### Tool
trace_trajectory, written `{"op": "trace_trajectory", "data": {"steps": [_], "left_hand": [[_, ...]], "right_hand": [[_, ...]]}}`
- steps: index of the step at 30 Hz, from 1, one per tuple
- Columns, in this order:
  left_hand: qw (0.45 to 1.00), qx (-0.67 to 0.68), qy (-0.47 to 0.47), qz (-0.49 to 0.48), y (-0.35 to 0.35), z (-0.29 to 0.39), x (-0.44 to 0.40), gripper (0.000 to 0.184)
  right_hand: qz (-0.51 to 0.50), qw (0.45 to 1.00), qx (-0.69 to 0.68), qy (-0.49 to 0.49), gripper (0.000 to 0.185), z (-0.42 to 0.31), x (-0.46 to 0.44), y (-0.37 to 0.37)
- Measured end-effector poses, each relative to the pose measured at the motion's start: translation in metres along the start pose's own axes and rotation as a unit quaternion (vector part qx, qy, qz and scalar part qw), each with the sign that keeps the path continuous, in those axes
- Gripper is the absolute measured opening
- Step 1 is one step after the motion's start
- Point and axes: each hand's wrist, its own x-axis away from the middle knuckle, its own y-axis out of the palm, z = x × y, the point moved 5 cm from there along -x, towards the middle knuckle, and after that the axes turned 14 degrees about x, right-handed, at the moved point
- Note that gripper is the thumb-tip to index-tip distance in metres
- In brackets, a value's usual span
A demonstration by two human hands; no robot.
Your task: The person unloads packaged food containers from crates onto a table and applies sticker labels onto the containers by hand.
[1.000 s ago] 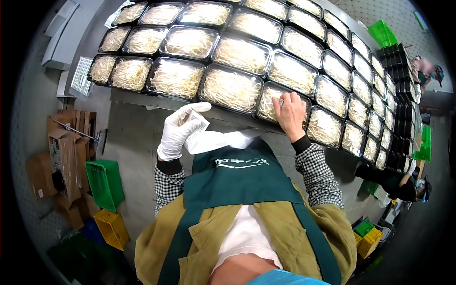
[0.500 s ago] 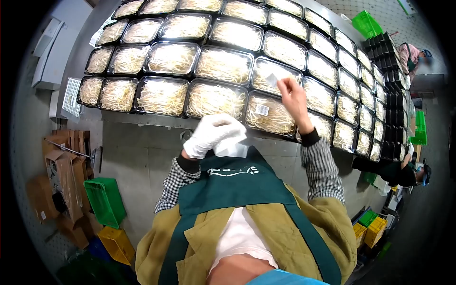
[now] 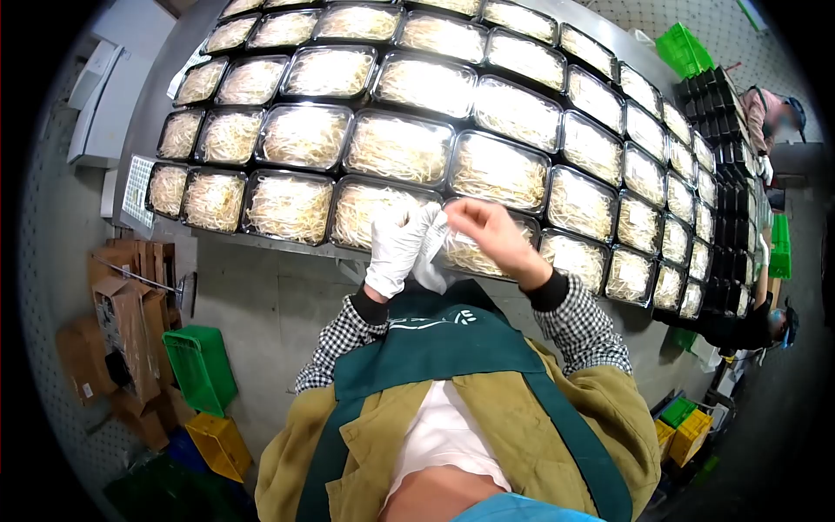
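Note:
My left hand (image 3: 398, 248), in a white glove, is closed around a strip of white label paper (image 3: 429, 265) that hangs down over the front of my apron. Bare and bent, my right hand (image 3: 491, 228) has its fingertips pinched together at the strip's upper edge, beside the left fingers. Whatever lies between those fingertips is too small to make out. Both hands are above the table's near edge, over a lidded black tray of bean sprouts (image 3: 357, 209) and another sprout tray (image 3: 474, 258), which the right hand partly covers.
Rows of similar sprout trays (image 3: 500, 170) cover the metal table (image 3: 261, 246). Stacked black trays (image 3: 722, 165) stand at its right end, with two people nearby. Green (image 3: 200, 370) and yellow crates (image 3: 217, 445) and cardboard boxes (image 3: 130, 348) sit on the floor at left.
My right hand has come back from above a second-row tray, where it held a small label, to the strip at my left hand. My left hand has risen slightly. The view has shifted.

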Motion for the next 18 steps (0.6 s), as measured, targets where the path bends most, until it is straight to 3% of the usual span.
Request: {"op": "trace_trajectory", "data": {"steps": [1,3,4,5,6,8,11,13,16,17,18], "left_hand": [[1.000,-0.015,0.009,-0.018,0.003,-0.007,-0.007,0.011],[0.982,0.122,-0.122,-0.074,0.026,0.015,-0.002,0.014],[0.971,0.121,-0.163,-0.122,0.025,0.008,-0.002,0.015],[0.971,0.049,-0.172,-0.161,0.015,0.012,-0.003,0.013],[0.978,0.065,-0.149,-0.131,0.004,0.020,-0.002,0.013],[0.985,0.111,-0.125,-0.040,-0.030,0.032,0.002,0.012],[0.980,0.166,-0.047,0.096,-0.060,0.057,0.005,0.018],[0.982,0.150,-0.037,0.110,-0.059,0.072,0.005,0.020],[0.997,0.061,-0.029,0.049,-0.043,0.063,-0.012,0.011],[0.996,0.066,-0.019,0.051,-0.024,0.065,-0.016,0.006],[0.996,0.051,0.000,0.073,-0.013,0.060,-0.020,0.005]], "right_hand": [[0.008,1.000,0.009,-0.017,0.021,-0.006,0.004,-0.004],[0.061,0.998,0.002,-0.029,0.017,0.000,-0.008,-0.039],[0.156,0.985,0.074,-0.003,0.018,0.006,-0.022,-0.071],[0.222,0.964,0.139,-0.047,0.020,0.013,-0.044,-0.103],[0.254,0.927,0.277,0.019,0.022,0.004,-0.056,-0.132],[0.375,0.772,0.486,-0.164,0.019,0.016,-0.100,-0.174],[0.340,0.706,0.603,-0.146,0.021,0.026,-0.139,-0.178],[0.335,0.703,0.619,-0.100,0.027,0.040,-0.149,-0.183],[0.413,0.701,0.567,-0.128,0.032,0.030,-0.138,-0.189],[0.422,0.691,0.570,-0.140,0.026,0.020,-0.126,-0.176],[0.390,0.748,0.517,-0.146,0.019,0.025,-0.119,-0.158]]}}
